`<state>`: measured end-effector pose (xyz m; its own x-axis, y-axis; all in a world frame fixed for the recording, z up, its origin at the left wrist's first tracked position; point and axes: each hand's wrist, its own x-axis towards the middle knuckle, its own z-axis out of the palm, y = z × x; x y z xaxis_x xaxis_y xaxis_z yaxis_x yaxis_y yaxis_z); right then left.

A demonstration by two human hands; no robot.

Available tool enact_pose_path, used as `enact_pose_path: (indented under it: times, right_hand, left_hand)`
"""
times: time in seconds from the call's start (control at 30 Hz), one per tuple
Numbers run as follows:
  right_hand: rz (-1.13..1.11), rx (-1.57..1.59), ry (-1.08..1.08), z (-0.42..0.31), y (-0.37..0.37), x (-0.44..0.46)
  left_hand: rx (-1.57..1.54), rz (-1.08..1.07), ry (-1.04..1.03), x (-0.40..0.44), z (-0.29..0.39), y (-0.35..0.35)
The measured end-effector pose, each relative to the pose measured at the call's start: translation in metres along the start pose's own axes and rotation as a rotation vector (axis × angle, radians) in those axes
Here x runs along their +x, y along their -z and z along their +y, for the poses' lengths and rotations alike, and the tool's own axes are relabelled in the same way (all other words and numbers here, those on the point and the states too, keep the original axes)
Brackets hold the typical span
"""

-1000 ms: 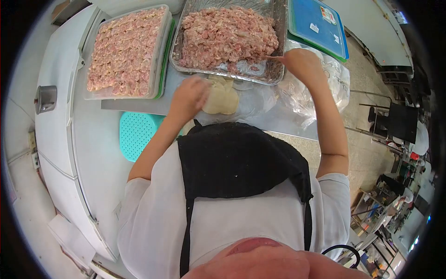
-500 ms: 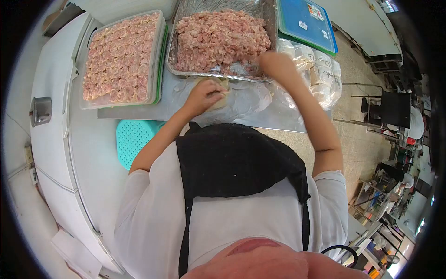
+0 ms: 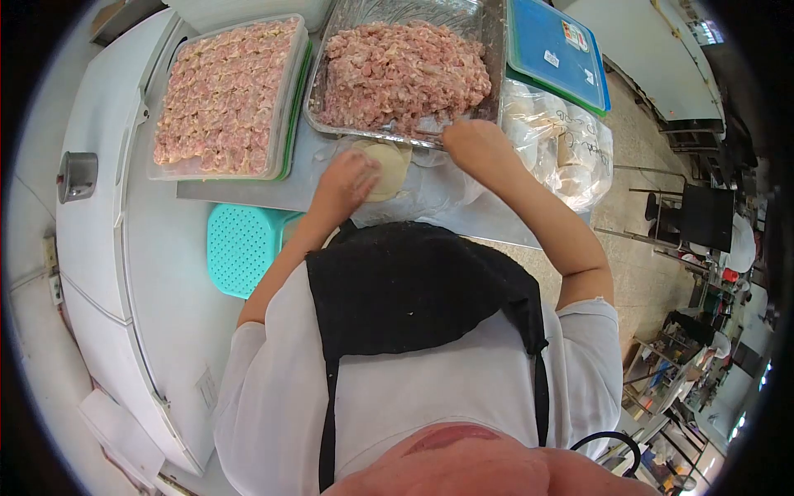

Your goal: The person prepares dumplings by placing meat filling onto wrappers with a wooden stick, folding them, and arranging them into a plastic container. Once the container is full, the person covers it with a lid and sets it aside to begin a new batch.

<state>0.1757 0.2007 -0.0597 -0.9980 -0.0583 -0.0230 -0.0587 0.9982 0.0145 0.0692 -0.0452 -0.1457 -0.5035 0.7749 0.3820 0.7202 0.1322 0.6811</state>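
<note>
Your right hand (image 3: 478, 145), its grip closed around a stick (image 3: 428, 133), is now working farther left, bringing it nearer the wrapper (image 3: 389, 172) on the tabletop (image 3: 248, 193) before the tray (image 3: 364, 135), while your left hand (image 3: 342, 183) is hovering at its left edge, hold unclear.

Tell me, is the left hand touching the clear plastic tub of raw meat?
Apart: the head view shows a strip of metal counter between the left hand and the clear plastic tub.
</note>
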Motion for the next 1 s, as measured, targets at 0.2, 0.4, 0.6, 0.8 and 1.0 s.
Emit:
enact_pose_path:
  times: [0.2,0.4,0.6,0.8,1.0]
  right_hand:
    - [-0.025,-0.131,-0.098,0.041,0.036,0.012]
    - [-0.008,-0.073,0.049,0.011,0.007,-0.008]
    - [-0.025,-0.027,-0.124,0.032,-0.003,0.015]
    - [-0.013,-0.017,-0.022,0.048,0.012,0.004]
    - [-0.019,0.042,-0.022,0.022,0.001,-0.007]
  left_hand:
    - [-0.029,-0.079,0.049,0.003,-0.017,-0.019]
    - [-0.166,-0.16,0.344,-0.002,-0.035,0.004]
    - [-0.123,-0.04,0.147,0.012,-0.005,0.02]
    - [-0.635,0.149,0.522,0.026,-0.002,0.035]
    - [-1.701,0.305,0.69,0.058,0.016,0.074]
